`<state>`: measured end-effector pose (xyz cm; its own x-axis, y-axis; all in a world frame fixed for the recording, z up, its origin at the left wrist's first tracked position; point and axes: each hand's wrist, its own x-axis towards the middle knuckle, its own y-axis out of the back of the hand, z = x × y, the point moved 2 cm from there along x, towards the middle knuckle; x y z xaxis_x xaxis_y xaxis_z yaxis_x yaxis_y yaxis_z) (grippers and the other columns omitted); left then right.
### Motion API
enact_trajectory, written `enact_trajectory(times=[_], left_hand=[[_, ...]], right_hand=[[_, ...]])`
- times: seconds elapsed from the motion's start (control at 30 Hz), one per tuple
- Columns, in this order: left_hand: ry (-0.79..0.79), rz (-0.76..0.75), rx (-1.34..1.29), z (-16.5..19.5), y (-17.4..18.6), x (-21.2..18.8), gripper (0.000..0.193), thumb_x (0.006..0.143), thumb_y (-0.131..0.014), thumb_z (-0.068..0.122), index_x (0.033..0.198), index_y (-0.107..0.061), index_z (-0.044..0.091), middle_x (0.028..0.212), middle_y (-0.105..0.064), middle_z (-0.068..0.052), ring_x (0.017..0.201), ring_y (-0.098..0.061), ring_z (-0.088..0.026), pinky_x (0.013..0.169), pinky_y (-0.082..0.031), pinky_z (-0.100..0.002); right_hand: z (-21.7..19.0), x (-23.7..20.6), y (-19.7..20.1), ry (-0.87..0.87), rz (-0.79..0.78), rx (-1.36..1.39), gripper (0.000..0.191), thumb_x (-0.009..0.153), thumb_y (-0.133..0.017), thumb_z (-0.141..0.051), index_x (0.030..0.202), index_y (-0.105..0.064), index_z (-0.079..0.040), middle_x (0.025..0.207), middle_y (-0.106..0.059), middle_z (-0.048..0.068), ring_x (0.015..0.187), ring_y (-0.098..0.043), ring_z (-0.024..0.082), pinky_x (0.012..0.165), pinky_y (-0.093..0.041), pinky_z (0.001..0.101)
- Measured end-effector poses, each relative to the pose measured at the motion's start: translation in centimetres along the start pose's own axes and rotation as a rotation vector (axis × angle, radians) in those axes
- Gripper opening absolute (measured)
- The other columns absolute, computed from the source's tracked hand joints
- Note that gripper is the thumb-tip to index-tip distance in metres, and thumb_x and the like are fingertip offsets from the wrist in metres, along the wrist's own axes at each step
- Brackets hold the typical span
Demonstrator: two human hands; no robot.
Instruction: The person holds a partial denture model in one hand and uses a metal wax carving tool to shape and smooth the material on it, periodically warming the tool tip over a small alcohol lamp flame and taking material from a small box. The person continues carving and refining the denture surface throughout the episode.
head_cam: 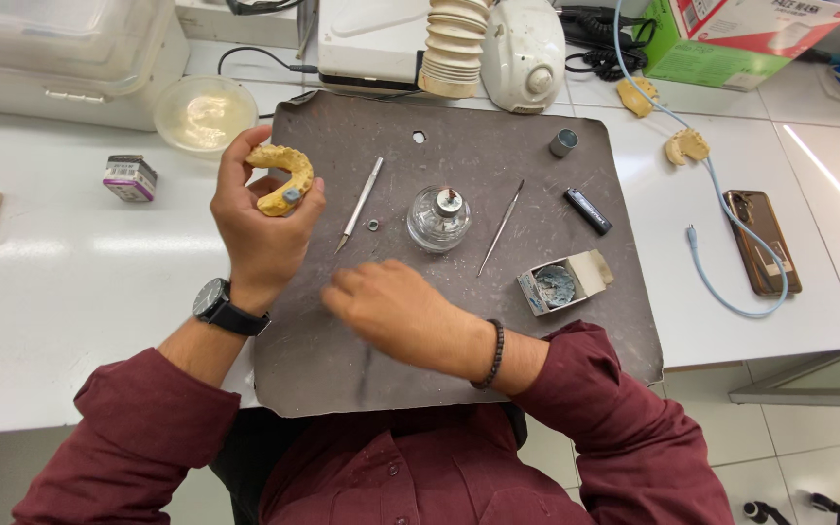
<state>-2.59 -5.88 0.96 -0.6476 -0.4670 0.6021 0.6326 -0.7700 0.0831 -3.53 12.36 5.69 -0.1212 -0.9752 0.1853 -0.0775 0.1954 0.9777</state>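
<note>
My left hand point(257, 226) is raised over the left edge of the dark grey mat point(537, 321) and grips a yellow horseshoe-shaped dental cast point(282, 175) with a small bluish spot on it. My right hand point(396, 311) hovers low over the mat's near middle, blurred, palm down; I cannot tell whether it holds anything. Just beyond it lie a slim metal carving tool point(360, 202), a tiny ring point(372, 226), a glass spirit lamp point(438, 218) and a second thin metal instrument point(502, 226).
On the mat also sit a black lighter point(587, 210), an open small box of bluish wax point(558, 284) and a metal cylinder point(563, 143). Two more casts point(686, 147), a phone point(761, 241), a blue cable point(721, 282), a bowl point(205, 114) and a small jar point(130, 177) lie on the white bench.
</note>
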Motion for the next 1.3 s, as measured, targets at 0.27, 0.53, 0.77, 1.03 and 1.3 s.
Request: enact_trajectory(times=[0.27, 0.53, 0.77, 1.03, 1.3], left_hand=[[-0.009, 0.001, 0.026, -0.5, 0.1, -0.2, 0.063, 0.097, -0.08, -0.005, 0.149, -0.044, -0.003, 0.129, -0.058, -0.013, 0.099, -0.072, -0.014, 0.081, -0.064, -0.024], [-0.044, -0.08, 0.128, 0.2, -0.2, 0.2, 0.063, 0.093, -0.082, -0.001, 0.145, -0.047, -0.004, 0.114, -0.065, -0.009, 0.084, -0.068, -0.01, 0.068, -0.058, -0.022], [-0.125, -0.126, 0.253, 0.3, -0.5, -0.1, 0.063, 0.089, -0.086, 0.004, 0.142, -0.052, -0.002, 0.099, -0.068, -0.007, 0.074, -0.066, -0.01, 0.063, -0.055, -0.023], [-0.184, -0.205, 0.233, 0.7, -0.7, -0.1, 0.066, 0.082, -0.088, 0.01, 0.139, -0.055, 0.0, 0.097, -0.072, -0.007, 0.078, -0.073, -0.013, 0.069, -0.06, -0.025], [-0.162, -0.43, 0.039, 1.2, -1.2, -0.2, 0.064, 0.077, -0.084, 0.008, 0.134, -0.056, 0.003, 0.116, -0.075, -0.007, 0.082, -0.074, -0.01, 0.071, -0.061, -0.022]], right_hand=[[8.6, -8.7, 8.8, -0.573, 0.3, -0.122, 0.02, 0.094, -0.077, -0.028, 0.086, -0.079, -0.01, 0.07, -0.073, 0.007, 0.058, -0.07, 0.023, 0.05, -0.052, 0.0363], [21.4, -9.9, 1.3, -1.018, -0.2, 0.3, 0.04, 0.084, -0.081, -0.041, 0.071, -0.075, -0.004, 0.062, -0.074, 0.007, 0.055, -0.071, 0.017, 0.058, -0.058, 0.0334], [21.9, -9.0, -0.2, -0.982, -0.074, 0.121, 0.022, 0.083, -0.08, -0.018, 0.072, -0.075, 0.001, 0.064, -0.072, 0.014, 0.058, -0.07, 0.022, 0.061, -0.061, 0.0318], [18.9, -11.0, 6.8, -0.867, 0.518, 0.697, 0.009, 0.101, -0.062, -0.004, 0.101, -0.066, 0.004, 0.08, -0.07, 0.006, 0.065, -0.068, 0.007, 0.055, -0.057, 0.02], [12.0, -20.3, 6.6, -0.784, 0.277, 0.817, 0.014, 0.094, -0.063, -0.004, 0.105, -0.069, 0.003, 0.074, -0.064, 0.001, 0.059, -0.051, 0.003, 0.05, -0.041, 0.017]])
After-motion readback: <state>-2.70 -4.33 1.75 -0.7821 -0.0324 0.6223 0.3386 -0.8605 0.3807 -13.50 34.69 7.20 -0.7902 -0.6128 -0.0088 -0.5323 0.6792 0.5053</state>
